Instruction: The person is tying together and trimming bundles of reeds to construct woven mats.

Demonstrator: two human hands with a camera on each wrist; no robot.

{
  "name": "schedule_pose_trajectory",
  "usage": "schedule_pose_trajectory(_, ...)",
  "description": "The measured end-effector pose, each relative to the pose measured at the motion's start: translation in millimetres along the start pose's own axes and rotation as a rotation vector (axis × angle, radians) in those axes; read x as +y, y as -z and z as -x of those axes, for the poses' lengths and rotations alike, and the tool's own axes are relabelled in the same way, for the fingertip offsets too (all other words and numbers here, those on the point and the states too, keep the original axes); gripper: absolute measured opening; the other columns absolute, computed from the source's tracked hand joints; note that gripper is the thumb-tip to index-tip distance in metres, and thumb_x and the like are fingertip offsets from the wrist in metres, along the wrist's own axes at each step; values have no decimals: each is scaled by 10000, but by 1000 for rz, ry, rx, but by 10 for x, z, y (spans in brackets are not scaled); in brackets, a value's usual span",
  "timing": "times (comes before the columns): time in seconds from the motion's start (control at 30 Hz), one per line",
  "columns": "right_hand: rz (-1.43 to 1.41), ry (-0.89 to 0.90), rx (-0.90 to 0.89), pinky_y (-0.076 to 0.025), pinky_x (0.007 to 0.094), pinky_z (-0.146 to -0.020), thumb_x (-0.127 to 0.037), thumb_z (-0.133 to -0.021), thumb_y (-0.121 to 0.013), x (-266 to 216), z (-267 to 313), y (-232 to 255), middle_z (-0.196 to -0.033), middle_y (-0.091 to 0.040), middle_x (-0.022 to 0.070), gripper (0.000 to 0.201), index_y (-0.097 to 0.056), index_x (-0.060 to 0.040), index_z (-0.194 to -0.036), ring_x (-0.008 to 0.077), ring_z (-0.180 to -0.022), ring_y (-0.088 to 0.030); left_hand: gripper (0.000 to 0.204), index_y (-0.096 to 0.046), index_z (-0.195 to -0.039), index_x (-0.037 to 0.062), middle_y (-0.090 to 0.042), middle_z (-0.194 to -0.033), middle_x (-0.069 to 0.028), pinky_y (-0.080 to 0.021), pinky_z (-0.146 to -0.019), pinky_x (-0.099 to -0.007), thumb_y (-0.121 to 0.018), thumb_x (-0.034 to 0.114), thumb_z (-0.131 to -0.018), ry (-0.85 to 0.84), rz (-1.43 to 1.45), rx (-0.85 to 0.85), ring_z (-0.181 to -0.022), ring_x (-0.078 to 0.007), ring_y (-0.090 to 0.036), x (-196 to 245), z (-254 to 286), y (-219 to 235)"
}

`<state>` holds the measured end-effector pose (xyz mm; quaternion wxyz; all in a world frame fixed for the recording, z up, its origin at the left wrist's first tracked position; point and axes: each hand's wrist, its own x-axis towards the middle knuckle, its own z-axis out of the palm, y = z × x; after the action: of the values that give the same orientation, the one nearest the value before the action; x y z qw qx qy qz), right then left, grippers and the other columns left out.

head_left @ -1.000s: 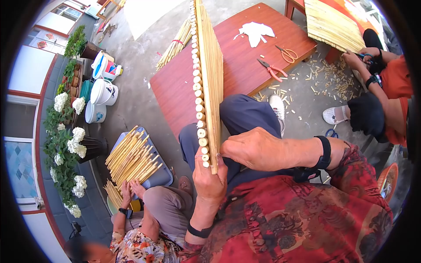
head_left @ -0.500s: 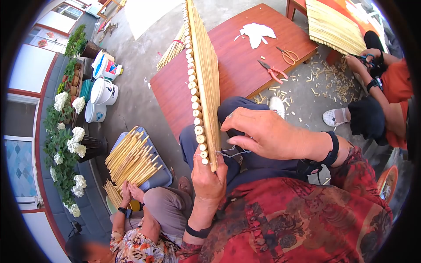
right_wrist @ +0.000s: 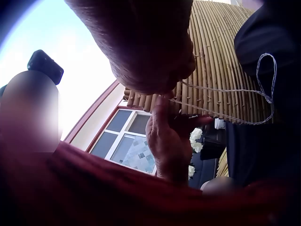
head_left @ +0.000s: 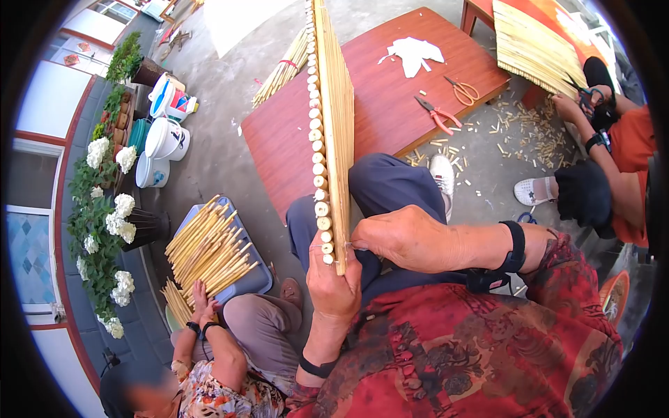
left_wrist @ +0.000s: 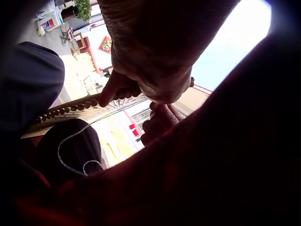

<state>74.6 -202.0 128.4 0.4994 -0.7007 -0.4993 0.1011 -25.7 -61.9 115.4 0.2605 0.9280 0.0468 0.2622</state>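
Head view: your left hand [head_left: 334,284] grips the mat [head_left: 341,132], on edge near your knees [head_left: 398,182]; your right hand [head_left: 410,240] pinches cord [right_wrist: 269,100]. Slack cord might snag on a knee; loosened left grip could let mat slip.

The head view looks forward and down past the stick panel [head_left: 339,104] to the far corner of the tabletop [head_left: 383,104] — both wrist views sit close, sharing that panel: left along its edge, right across its face.
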Motion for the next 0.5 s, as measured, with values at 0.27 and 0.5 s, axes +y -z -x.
schedule_pose_trajectory(0.27,-49,22,55,-437,352,-501,-122,-798,-544,98,279,54,-646,-515,104,109,-492,-26,-799,286,-573,-540,149,-592,-815,-26,-603,-659,-125,-442,-527,-312,-488,80,-831,21,-3,-25,-576,-238,-586,8,15,78)
schedule_pose_trajectory(0.5,-303,164,-38,-383,357,-796,-216,-809,-565,185,77,288,-810,-566,68,240,-538,-24,-667,235,-909,-518,213,-517,-977,-46,-539,-905,-206,-437,-682,-399,-527,36,-780,170,156,-136,-811,-376,-536,-14,-48,124)
